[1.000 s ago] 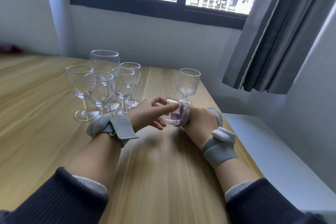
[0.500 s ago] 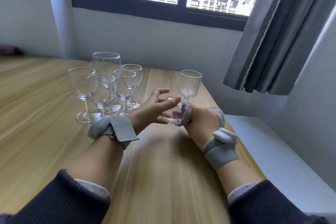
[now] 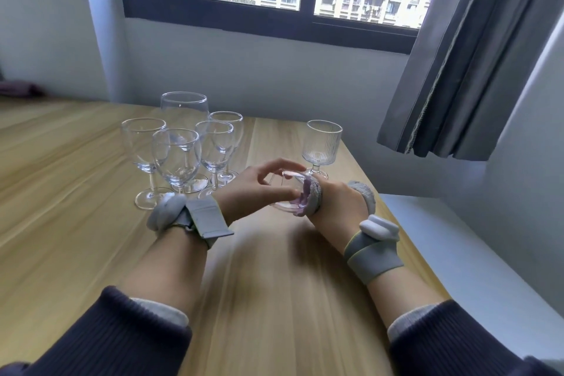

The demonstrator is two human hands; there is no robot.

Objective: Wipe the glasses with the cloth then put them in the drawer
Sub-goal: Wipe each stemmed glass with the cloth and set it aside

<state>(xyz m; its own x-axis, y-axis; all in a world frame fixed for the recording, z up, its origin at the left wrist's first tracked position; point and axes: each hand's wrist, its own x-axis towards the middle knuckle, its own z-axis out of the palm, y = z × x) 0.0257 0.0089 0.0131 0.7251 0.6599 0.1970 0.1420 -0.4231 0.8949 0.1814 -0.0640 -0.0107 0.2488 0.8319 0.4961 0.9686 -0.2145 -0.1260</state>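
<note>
Fingers (image 3: 276, 166) on your left hand (image 3: 253, 189) are curled loosely round the open end of the glass (image 3: 288, 192) you've got lying on its side, fingertips on the rim and thumb under it, so it's a light pinch and not a full fist. Your right hand (image 3: 338, 207) is on the other side of that glass, gripping it through the cloth (image 3: 311, 197), a purple and grey bunch that's stuffed against the glass and wraps back over your knuckles; I can't really tell how your right fingers sit since the cloth and the back of the hand hide them. That glass is held just above the wooden table (image 3: 274, 284), roughly mid table and towards the right edge. Just beyond your hands, near the far right corner, a ribbed stemmed glass (image 3: 322, 145) stands upright on its own. Off to the left of it there's a cluster of five wine glasses (image 3: 180, 149), all upright and packed close together, with the biggest one at the far side of the bunch. Both your wrists have grey bands (image 3: 370, 256) with a white pod on each. Behind the table there's a dark-framed window (image 3: 274, 21) and a grey curtain (image 3: 476, 55) hanging down on the right.
</note>
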